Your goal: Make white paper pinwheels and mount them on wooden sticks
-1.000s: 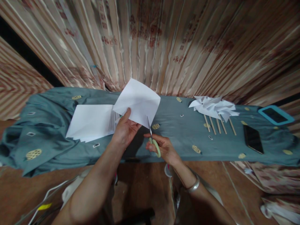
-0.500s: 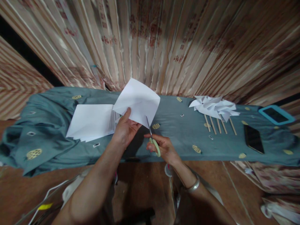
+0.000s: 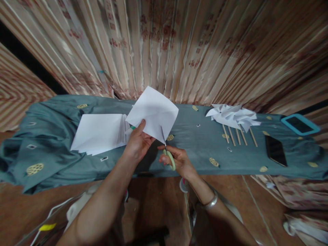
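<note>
A square sheet of white paper (image 3: 153,106) is raised above the cloth-covered table, pinched at its lower left edge by my left hand (image 3: 139,141). The thumb lies on top and the fingers are underneath. My right hand (image 3: 178,159) grips the light green handles of a pair of scissors (image 3: 171,161). The scissors' blades point up and away, at the paper's near corner, with one blade showing over the sheet. Left of my left hand lies a stack of white paper (image 3: 99,131), its right side fanned a little.
White paper pinwheels (image 3: 234,115) on several wooden sticks (image 3: 232,136) lie at the right. Beyond them are a black phone (image 3: 276,151) and a blue-framed tablet (image 3: 300,124). A green patterned cloth (image 3: 194,153) covers the table; a pleated curtain (image 3: 164,51) hangs behind.
The sheet has shifted slightly right and turned a little in my left hand. My right hand and the scissors stay nearly in place at its near corner.
</note>
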Available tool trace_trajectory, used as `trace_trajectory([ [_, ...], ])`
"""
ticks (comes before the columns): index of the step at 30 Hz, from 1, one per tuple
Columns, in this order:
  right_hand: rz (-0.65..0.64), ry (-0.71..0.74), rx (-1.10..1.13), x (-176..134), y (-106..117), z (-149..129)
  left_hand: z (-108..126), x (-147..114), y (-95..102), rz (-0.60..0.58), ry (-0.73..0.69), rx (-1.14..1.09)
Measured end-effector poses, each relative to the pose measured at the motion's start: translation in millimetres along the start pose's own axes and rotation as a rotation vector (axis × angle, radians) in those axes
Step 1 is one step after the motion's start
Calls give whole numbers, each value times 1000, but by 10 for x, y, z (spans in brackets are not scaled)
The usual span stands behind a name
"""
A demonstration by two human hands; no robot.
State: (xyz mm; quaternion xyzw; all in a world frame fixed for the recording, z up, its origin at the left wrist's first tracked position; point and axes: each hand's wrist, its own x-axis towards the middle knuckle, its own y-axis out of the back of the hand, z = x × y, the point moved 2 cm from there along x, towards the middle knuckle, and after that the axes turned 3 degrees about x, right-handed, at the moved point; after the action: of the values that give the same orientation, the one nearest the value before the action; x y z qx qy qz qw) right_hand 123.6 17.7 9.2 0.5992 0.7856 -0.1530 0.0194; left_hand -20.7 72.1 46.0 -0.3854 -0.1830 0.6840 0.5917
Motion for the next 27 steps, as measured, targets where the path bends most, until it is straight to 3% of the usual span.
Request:
trace_trajectory([
  [20,27,-11,11,13,15,-8,-40,-56,-34,-4,52,45],
  [27,31,-1,10,-4,9,-93,-84,-71,-31,-59,42,86],
])
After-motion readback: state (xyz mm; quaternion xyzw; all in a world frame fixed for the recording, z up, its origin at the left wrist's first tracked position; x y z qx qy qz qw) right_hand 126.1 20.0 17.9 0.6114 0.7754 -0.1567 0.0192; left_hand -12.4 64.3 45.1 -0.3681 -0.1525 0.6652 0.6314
